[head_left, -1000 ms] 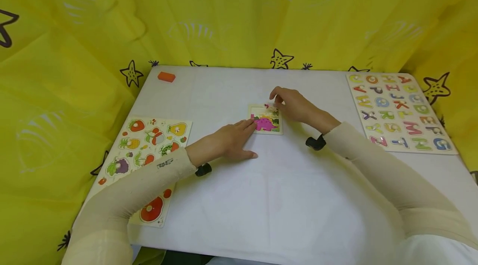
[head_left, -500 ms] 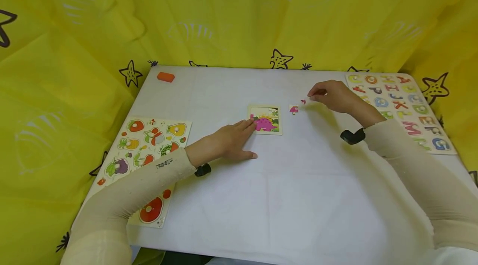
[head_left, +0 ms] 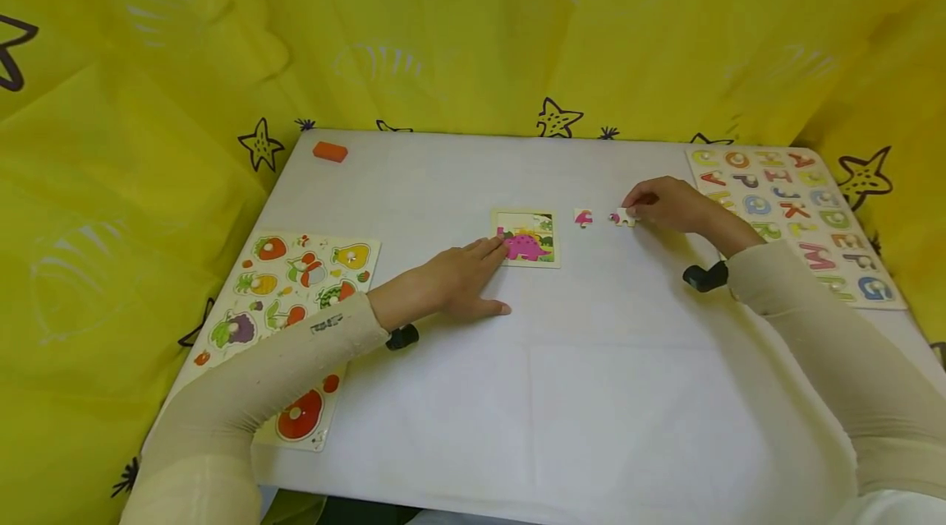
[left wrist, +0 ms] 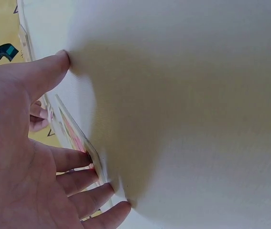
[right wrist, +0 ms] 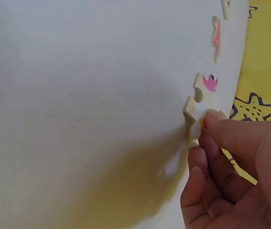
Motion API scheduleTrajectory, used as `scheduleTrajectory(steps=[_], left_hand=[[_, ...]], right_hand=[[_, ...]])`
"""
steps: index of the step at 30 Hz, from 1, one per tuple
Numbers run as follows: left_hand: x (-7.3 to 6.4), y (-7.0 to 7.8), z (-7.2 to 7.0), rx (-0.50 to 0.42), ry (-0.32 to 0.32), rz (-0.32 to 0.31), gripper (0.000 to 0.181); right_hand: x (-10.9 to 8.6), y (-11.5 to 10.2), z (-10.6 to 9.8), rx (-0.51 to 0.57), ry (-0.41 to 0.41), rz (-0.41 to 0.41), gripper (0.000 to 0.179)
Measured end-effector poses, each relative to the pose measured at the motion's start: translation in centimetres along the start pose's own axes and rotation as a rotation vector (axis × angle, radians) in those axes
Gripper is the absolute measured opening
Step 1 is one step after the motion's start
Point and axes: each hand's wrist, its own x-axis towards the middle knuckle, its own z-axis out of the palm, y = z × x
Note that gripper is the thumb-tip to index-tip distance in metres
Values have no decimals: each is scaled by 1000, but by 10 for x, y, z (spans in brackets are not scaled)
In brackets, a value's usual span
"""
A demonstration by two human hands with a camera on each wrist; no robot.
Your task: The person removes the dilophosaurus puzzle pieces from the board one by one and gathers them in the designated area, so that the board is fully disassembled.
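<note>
My left hand (head_left: 461,278) lies with straight fingers at the left edge of a small square jigsaw tray (head_left: 528,264) showing a pink dinosaur. In the left wrist view, its fingertips (left wrist: 107,187) press along the tray's rim. To the right of the tray lies a loose jigsaw piece (head_left: 583,218) with pink on it. Farther right, my right hand (head_left: 668,204) pinches a second jigsaw piece (head_left: 623,217), which carries a pink head. Seen from the right wrist, the thumb (right wrist: 215,117) is on top of this piece, low over the white tabletop.
A fruit puzzle board (head_left: 318,241) sits at the left, partly beneath the left forearm. At the right edge is an alphabet puzzle board (head_left: 872,301). An orange block (head_left: 330,152) rests in the far left corner. Yellow patterned cloth (head_left: 473,32) hangs behind the table.
My right hand has moved from the tray's upper right corner to the right, then lowered with one piece pinched. Another piece now lies beside the tray. The left hand has stayed still.
</note>
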Motion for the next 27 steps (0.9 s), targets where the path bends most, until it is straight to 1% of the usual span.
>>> scheduleTrajectory(steps=[5,18,23,27], left_hand=[[0,0,0,4,4,8,103],[-1,0,-1,10,13,11,103],[-1,0,-1,6,7,6,103],[-1,2,-2,1,1,-2,103]], right_hand=[[3,3,7,-43,22,-18,20],[1,2,20,-45,95,6,20],[2,-5,23,-37,109,19,23],[5,-20,29,-7,135,13,30]])
